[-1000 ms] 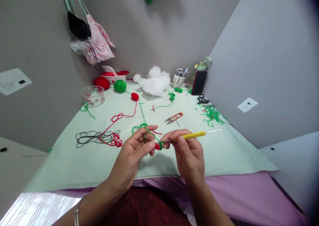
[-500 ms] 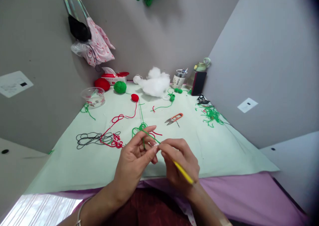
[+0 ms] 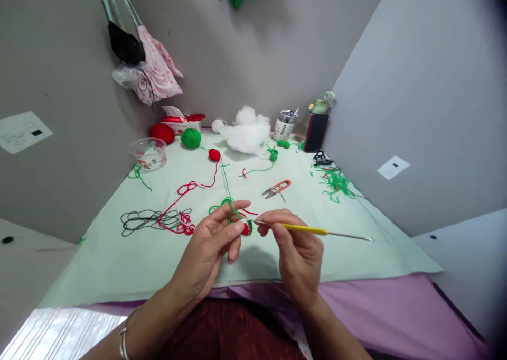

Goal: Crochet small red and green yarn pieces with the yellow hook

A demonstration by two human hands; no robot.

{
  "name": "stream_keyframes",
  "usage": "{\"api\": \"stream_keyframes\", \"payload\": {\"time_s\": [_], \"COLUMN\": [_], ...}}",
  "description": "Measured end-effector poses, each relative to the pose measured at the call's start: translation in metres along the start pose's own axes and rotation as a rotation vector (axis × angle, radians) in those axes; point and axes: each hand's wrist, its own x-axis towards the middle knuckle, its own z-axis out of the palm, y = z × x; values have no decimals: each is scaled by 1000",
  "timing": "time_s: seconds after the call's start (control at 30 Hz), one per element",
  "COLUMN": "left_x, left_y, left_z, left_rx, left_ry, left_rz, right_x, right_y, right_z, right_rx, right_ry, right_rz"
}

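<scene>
Between the thumb and fingers of my left hand (image 3: 216,238) is a small crochet piece (image 3: 246,227) in red, white and green. Green yarn (image 3: 235,211) passes over my left index finger and leads back to a loose green coil on the table. My right hand (image 3: 299,249) grips a crochet hook (image 3: 304,229) by its yellow handle, held nearly level. The hook's left metal end meets the green edge of the piece; whether it sits inside a stitch I cannot tell. Its other metal end points right.
Orange thread snips (image 3: 277,189) lie beyond my right hand. Red yarn (image 3: 187,223) and black cord (image 3: 144,222) lie to the left. Further back are a green yarn ball (image 3: 190,138), white stuffing (image 3: 247,131), a clear tub (image 3: 149,155), a phone (image 3: 316,133) and green yarn scraps (image 3: 338,184).
My right hand has swung the hook from steeply slanted to nearly level and moved slightly right. The red, white and green piece, mostly hidden before, now shows at my left fingertips.
</scene>
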Motion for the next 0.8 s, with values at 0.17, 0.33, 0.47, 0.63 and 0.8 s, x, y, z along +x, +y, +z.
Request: {"api": "stream_keyframes", "payload": {"time_s": [0.17, 0.33, 0.47, 0.63, 0.8], "left_x": [-1, -3, -3, 0, 5], "left_y": [2, 1, -3, -10, -8], "left_z": [-4, -3, -2, 2, -1], "left_rx": [71, 91, 109, -27, -167], "left_ry": [25, -32, -32, 0, -37], "left_rz": [46, 47, 38, -26, -199], "right_x": [-2, 1, 0, -11, -8], "right_y": [-2, 2, 3, 8, 7], "right_z": [-7, -6, -1, 1, -3], "right_rx": [86, 223, 82, -314, -184], "right_ry": [35, -34, -39, -33, 38], "right_rz": [47, 101, 64, -262, -169]}}
